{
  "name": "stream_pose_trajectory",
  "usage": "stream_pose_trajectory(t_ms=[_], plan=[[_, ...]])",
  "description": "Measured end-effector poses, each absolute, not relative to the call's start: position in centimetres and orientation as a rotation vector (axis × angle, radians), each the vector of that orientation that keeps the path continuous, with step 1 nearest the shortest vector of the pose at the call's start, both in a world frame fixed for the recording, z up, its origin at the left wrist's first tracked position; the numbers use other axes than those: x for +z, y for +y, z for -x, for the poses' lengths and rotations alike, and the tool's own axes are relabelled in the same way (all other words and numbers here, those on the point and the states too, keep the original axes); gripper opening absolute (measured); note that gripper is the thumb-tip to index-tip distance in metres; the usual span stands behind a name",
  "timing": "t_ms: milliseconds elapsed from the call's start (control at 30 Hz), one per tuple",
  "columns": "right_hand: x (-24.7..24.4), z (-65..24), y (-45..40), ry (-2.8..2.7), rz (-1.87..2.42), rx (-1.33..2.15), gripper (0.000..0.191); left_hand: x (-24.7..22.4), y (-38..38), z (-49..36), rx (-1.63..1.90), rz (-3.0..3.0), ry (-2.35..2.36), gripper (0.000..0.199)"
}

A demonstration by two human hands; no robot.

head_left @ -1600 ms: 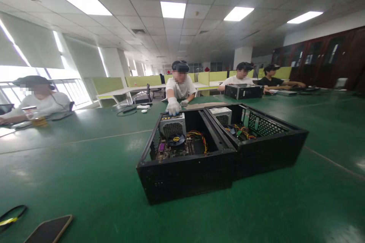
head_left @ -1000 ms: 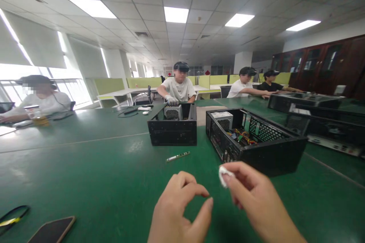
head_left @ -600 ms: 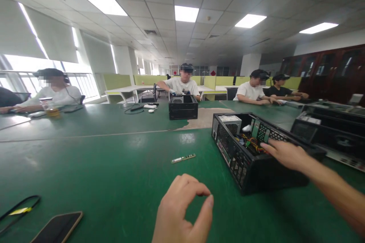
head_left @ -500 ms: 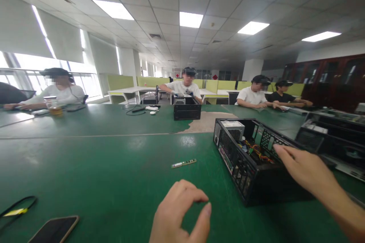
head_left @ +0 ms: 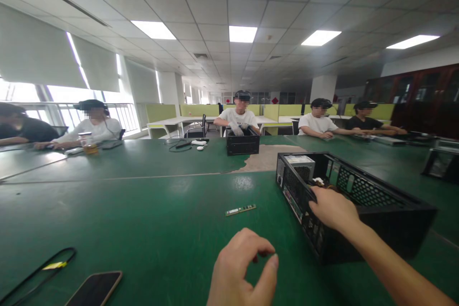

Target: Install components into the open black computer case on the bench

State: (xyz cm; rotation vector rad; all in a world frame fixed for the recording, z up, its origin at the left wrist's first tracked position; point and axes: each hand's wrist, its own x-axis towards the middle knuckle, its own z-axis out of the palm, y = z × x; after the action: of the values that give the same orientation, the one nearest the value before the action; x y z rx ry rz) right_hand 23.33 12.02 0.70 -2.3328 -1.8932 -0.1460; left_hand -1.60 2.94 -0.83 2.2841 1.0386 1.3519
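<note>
A black desktop computer case (head_left: 380, 234) lies on the green table at right, open at the top, with a silver power supply (head_left: 303, 167) in its far left corner. My right hand (head_left: 333, 208) is closed over its left rim, thumb outside and fingers reaching inside, where the fingertips are hidden. Part of the wiring inside shows beyond the hand. My left hand (head_left: 245, 267) hovers at the bottom middle, fingers curled, with a gap between thumb and forefinger and nothing in it. Beyond it a green memory stick (head_left: 240, 210) rests on the table, touched by neither hand.
A phone (head_left: 95, 289) and a black cable (head_left: 53, 267) with a yellow tag lie at lower left. Across the table (head_left: 143, 215), a person (head_left: 239, 117) has gloved hands in another case (head_left: 243, 144). Other people sit at both sides. More dark equipment (head_left: 442, 162) stands far right.
My right hand has moved left from above the case's far side to its left rim and closed there. My left hand keeps its pose. The view has shifted slightly.
</note>
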Motion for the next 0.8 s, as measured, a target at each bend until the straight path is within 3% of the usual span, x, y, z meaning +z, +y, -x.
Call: stream_pose_trajectory(t_ms=[300,567,800], plan=[[0.9,-23.5,11.4,-1.912,2.302,-0.179,0.032,-1.5,6.7,5.1,1.295,-2.075,1.426,0.02],[0.9,-24.0,10.7,-1.975,2.253,-0.188,0.032,-9.3,18.6,3.4,0.568,-2.338,1.898,0.026],[-0.1,-24.0,4.8,-2.049,2.111,-0.133,0.044,-9.4,22.4,3.3,0.257,-2.463,1.88,0.019]])
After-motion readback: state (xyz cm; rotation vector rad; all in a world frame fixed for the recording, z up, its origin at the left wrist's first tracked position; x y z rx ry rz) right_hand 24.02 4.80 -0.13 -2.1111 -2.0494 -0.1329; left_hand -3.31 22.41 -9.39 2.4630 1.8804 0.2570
